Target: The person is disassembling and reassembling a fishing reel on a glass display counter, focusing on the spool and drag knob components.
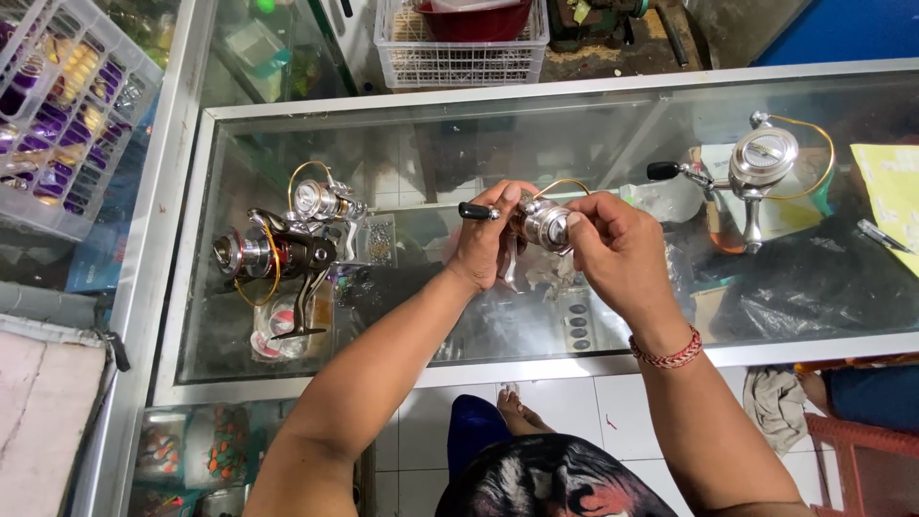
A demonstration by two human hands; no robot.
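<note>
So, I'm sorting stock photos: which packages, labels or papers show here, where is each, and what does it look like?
Yellow paper sheet: right edge of the glass counter, rectangular, print too small to tell.
Purple and yellow packets: top left, in a white plastic crate.
Small orange and green packets: bottom left, under glass.
No screens or signs in view; the hands hold only a silver fishing reel.
</note>
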